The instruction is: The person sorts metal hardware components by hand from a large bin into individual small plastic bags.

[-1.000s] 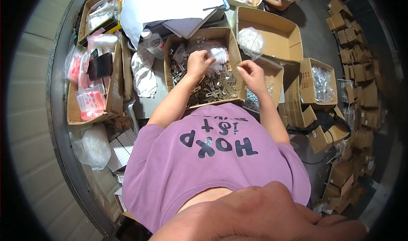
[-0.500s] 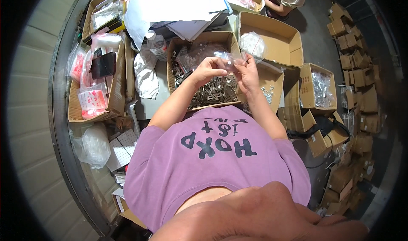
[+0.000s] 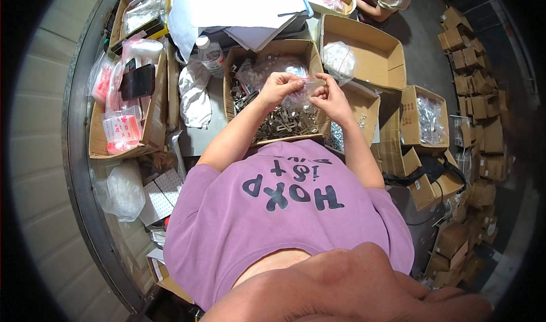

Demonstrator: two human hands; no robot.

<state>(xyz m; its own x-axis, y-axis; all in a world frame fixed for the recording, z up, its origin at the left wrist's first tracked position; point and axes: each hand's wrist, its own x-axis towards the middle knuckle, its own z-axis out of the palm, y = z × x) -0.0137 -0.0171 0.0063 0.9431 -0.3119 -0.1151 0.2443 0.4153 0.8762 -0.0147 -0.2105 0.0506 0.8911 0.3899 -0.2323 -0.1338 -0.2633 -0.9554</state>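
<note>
A small clear plastic bag [image 3: 301,96] hangs between my hands, above an open cardboard box [image 3: 314,53]. My left hand [image 3: 277,90] pinches it between thumb and fingers. At its other side my right hand [image 3: 332,100] is closed on the bag's edge, with thumb and forefinger bent together. Several metal parts [image 3: 278,121] lie heaped in the box under the hands. More clear plastic bags [image 3: 261,69] cover the far part of that heap. What the held bag contains is too small to make out.
A carton of small screws [image 3: 368,109] adjoins on the right, behind it a box [image 3: 375,49] with a white bag. A water bottle [image 3: 210,56] and a white cloth [image 3: 195,94] stand left. Further left, a carton [image 3: 149,131] holds packets and a phone [image 3: 138,82]. Another person [image 3: 382,1] works at the far right.
My right hand has turned and its fingers have moved down along the bag. The bag, stretched flat before, now hangs lower between the hands.
</note>
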